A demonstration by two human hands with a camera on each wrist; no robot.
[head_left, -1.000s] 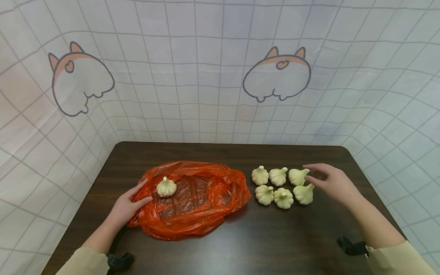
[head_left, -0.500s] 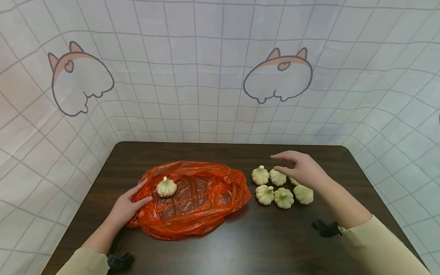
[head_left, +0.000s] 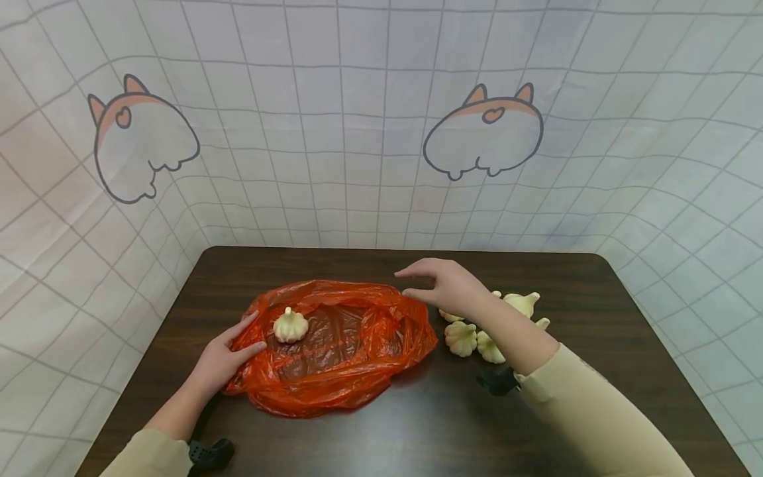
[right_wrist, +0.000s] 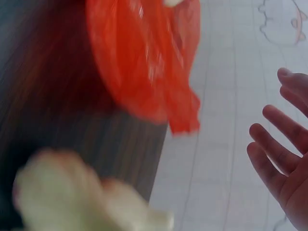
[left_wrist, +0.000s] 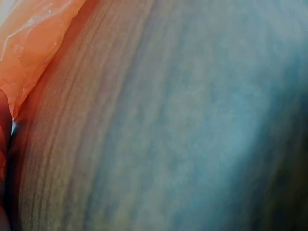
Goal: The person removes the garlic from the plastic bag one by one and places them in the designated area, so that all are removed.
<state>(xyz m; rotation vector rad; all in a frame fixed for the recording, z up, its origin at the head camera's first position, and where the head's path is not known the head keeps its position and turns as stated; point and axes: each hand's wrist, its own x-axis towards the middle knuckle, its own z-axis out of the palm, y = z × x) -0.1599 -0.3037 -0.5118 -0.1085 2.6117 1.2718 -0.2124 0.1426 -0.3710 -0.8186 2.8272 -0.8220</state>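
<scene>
An orange-red plastic bag [head_left: 334, 397] lies spread on the table with its mouth up. One garlic bulb [head_left: 291, 326] sits at its left part. At the bag's left edge, my left hand [head_left: 219, 361] holds the rim, thumb over the plastic; some of its fingers are hidden. My right hand [head_left: 450, 285] hovers by the bag's right end with thumb and fingers apart and nothing between them. Under and beside the right forearm lie several garlic bulbs [head_left: 461, 338], some partly covered. In the right wrist view the right hand [right_wrist: 288, 154] shows spread fingers, with a blurred garlic bulb [right_wrist: 62, 192] below the bag.
The dark wooden table [head_left: 298, 444] reaches up to a white grid-patterned cloth [head_left: 334, 165] hung behind and along both sides. A black wrist device [head_left: 210, 454] is on the left wrist and another [head_left: 497, 381] on the right.
My right hand has moved left, from the far-right garlic bulbs across the group to the bag's right end. The left hand and the bag have stayed in place.
</scene>
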